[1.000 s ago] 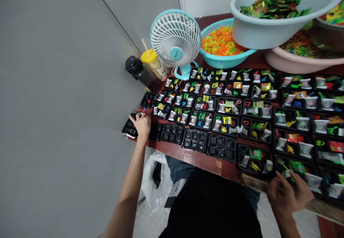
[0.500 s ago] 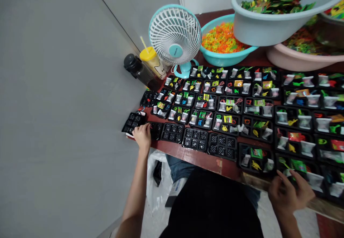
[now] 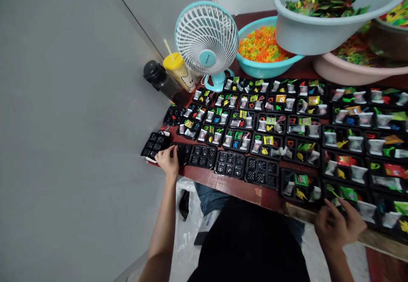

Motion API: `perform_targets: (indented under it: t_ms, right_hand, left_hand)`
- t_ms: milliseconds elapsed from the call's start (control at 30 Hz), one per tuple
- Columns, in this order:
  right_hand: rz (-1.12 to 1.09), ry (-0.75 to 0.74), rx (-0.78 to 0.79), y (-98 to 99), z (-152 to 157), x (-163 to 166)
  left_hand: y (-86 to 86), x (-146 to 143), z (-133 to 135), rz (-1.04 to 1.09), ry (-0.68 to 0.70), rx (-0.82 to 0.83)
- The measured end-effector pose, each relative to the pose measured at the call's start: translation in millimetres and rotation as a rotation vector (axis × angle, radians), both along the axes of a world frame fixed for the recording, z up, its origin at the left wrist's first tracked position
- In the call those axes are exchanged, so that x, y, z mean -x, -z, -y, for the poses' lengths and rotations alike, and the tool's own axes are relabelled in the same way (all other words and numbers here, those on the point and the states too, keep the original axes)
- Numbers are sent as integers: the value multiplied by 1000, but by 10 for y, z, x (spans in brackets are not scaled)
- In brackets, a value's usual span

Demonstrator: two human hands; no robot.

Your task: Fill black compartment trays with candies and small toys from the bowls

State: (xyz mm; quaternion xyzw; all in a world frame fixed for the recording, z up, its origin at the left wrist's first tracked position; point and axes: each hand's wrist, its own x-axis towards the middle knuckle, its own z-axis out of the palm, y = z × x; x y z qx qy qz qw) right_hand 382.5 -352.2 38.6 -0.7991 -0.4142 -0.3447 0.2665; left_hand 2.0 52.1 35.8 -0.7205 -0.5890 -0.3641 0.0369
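Left hand (image 3: 167,162): fingers curled down on an empty black plastic tray (image 3: 182,153), grip unclear, near the left corner of the worktop (image 3: 255,193). Right hand (image 3: 339,227): fingers spread, touching a filled tray (image 3: 346,197) at the near edge. Grey wall (image 3: 70,137) hard beside the left end; more empty trays (image 3: 230,164) line the near edge between the hands

**Trays** (image 3: 230,164): black moulded plastic, glossy. **Sachets** (image 3: 358,174): clear plastic film, shiny and creased. **Table** (image 3: 255,193): red-brown painted wood, glossy, its paint worn along the edge. **Pale blue basin** (image 3: 306,40) and **teal basin** (image 3: 264,70): smooth plastic, low sheen. **Fan guard** (image 3: 207,31): white plastic. **Carrier bag** (image 3: 186,231): thin white plastic, crumpled. **Trousers** (image 3: 207,199): blue denim-like cloth, matt.
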Motion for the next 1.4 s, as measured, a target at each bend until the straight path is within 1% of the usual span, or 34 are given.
perform_targets:
  t_ms: [67,167,300,367,467,533,600,767,867,933,1000,1067,1100,1167,1233,1300,1333,1400]
  right_hand:
    - [-7,2,10,4,5,-1]
    - [19,-23,14,5,7,-16]
    - [29,-51,11,29,22,-44]
    - [11,-42,10,48,35,-51]
    - [-10,-28,11,69,50,-48]
    - [-24,-17,11,77,53,-42]
    - [-30,-13,11,79,55,-36]
    - [-104,13,24,27,33,-12]
    - [-78,15,23,-15,-2,-4]
    - [-53,22,18,-20,-20,-6]
    - [-51,35,5,-15,-21,-2]
    - [-54,26,-10,-35,-10,12]
    - [-43,12,-19,-69,-8,20]
    - [20,-58,-39,-206,-45,26]
    - [90,-191,-38,-448,-195,-4]
    - [118,-374,2,-775,-515,-86]
    - [117,-468,29,-955,-743,-148]
    - [70,-608,98,-1306,-1320,-301]
  left_hand:
    - [-12,-28,26,54,3,-12]
    - [-32,-112,59,101,68,8]
    - [-51,-218,59,62,150,52]
    - [-67,-233,45,52,133,29]
    - [-98,-207,23,60,49,-41]
    - [-112,-181,15,55,20,-56]
    - [-112,-170,16,38,49,-24]
    - [-87,-231,44,-26,186,86]
    - [-100,-246,104,-23,212,130]
    - [-101,-207,191,28,183,143]
    - [-69,-129,316,96,97,137]
    - [6,-30,451,143,-5,133]
    - [57,19,512,151,-35,142]
    - [166,100,600,147,-22,178]
    - [260,144,636,140,32,207]
    - [314,141,631,145,47,220]
    - [324,121,620,152,34,225]
    - [312,52,598,196,-5,234]
